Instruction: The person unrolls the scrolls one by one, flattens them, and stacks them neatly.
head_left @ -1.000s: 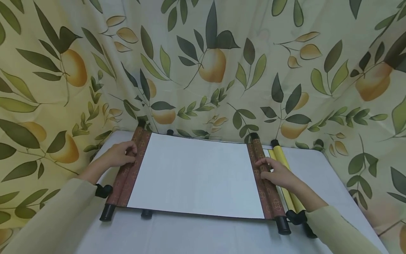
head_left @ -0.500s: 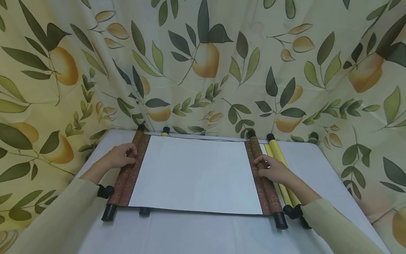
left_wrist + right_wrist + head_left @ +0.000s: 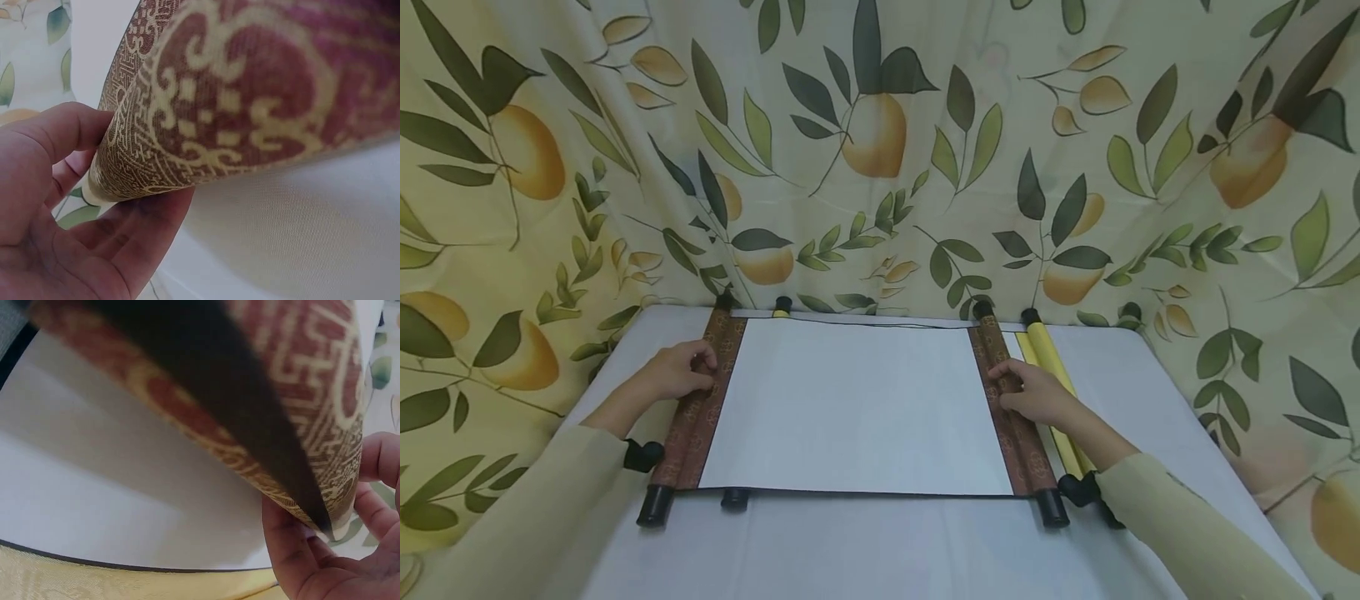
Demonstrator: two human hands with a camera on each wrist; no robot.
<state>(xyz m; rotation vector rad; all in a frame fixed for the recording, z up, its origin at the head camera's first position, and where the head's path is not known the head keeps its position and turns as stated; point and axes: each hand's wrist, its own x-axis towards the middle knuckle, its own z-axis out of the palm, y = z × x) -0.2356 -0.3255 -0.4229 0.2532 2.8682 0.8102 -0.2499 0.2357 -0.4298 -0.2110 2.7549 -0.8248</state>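
Note:
A hanging scroll lies partly unrolled, its blank white sheet (image 3: 865, 408) between two brown patterned rolls with black end knobs. My left hand (image 3: 673, 372) holds the left roll (image 3: 688, 446), thumb on top and fingers curled underneath in the left wrist view. On the other side, my right hand (image 3: 1037, 392) holds the right roll (image 3: 1028, 454). In the right wrist view its fingers (image 3: 287, 544) reach round the roll's edge. A second scroll, with a yellow border (image 3: 1054, 367), lies underneath; most of it is hidden by the white sheet.
Below everything is a white-covered table (image 3: 850, 550). A black knob (image 3: 734, 498) of the lower scroll sticks out at the sheet's near left edge, and another knob (image 3: 783, 304) shows at the far side. A fruit-and-leaf patterned curtain (image 3: 895, 233) hangs behind the table.
The head view has shifted slightly. Both hands keep hold of their rolls, and the right roll sits a little closer to the left one. Some yellow now shows behind the sheet's far left edge.

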